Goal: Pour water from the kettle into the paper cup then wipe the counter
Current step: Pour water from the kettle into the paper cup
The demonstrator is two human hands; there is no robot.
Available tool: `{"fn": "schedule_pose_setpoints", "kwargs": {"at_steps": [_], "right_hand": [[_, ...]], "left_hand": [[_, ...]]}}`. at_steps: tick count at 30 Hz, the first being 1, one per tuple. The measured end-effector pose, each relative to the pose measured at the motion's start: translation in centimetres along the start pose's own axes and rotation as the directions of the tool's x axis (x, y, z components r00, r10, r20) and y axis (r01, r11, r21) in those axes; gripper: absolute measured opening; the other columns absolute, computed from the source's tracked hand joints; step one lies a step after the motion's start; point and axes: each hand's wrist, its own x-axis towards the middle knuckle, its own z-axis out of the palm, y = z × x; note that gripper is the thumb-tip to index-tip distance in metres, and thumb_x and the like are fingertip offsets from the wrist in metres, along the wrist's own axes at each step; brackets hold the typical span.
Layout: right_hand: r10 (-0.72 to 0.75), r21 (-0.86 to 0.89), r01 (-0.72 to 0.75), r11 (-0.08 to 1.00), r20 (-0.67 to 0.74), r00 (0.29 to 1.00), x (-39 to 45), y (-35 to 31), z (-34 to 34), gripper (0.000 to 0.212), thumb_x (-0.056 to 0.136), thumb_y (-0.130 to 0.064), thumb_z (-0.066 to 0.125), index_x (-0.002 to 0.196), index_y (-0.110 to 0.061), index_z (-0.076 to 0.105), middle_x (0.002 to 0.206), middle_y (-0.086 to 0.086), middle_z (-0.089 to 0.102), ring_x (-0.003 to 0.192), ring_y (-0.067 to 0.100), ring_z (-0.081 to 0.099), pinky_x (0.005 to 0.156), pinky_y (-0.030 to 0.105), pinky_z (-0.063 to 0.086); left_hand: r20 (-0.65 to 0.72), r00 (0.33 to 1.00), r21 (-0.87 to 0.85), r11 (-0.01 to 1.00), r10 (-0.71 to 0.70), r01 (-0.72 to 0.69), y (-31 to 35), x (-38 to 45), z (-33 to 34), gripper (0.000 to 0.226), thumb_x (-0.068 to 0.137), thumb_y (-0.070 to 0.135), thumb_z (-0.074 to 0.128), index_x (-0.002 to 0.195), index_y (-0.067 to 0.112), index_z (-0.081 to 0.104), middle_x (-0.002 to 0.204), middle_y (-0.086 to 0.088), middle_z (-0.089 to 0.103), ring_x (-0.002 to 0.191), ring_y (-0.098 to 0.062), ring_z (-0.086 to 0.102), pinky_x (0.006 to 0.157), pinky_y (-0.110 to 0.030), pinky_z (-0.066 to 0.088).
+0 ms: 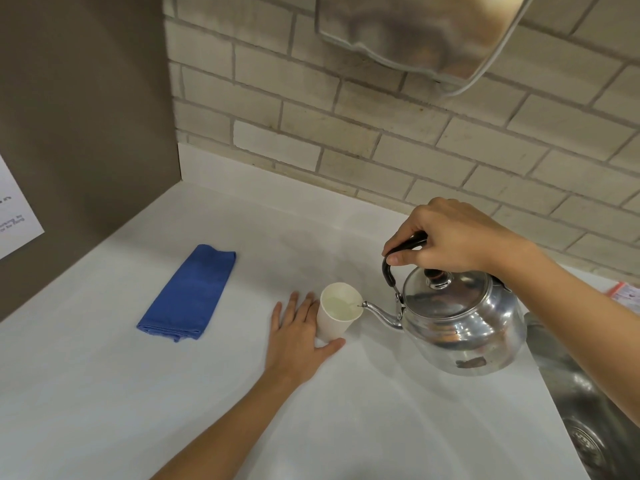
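A shiny steel kettle hangs tilted above the white counter, its spout tip over the rim of a white paper cup. My right hand grips the kettle's black handle from above. The cup stands upright and holds some water. My left hand lies flat on the counter against the cup's left side, thumb curled in front of its base. A folded blue cloth lies on the counter to the left, apart from both hands.
A steel sink drops off at the right edge of the counter. A brick wall runs behind, with a metal dispenser mounted above. A grey panel closes the left side. A red-and-white packet lies far right.
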Motion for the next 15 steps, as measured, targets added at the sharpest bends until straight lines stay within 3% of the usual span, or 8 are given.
{"fn": "schedule_pose_setpoints", "kwargs": {"at_steps": [15], "right_hand": [[0.004,0.005,-0.005,1.0,0.024,1.0,0.15,-0.58,-0.68,0.017,0.078,-0.052,0.072,0.094,-0.048,0.075,0.091,-0.021,0.073,0.085,0.01,0.064,0.074,0.036,0.053]], "left_hand": [[-0.005,1.0,-0.006,1.0,0.006,-0.006,0.11,-0.03,-0.17,0.091,0.081,0.077,0.041,0.15,0.021,0.027,0.161,0.007,0.025,0.152,-0.018,0.005,0.123,-0.044,0.0]]}}
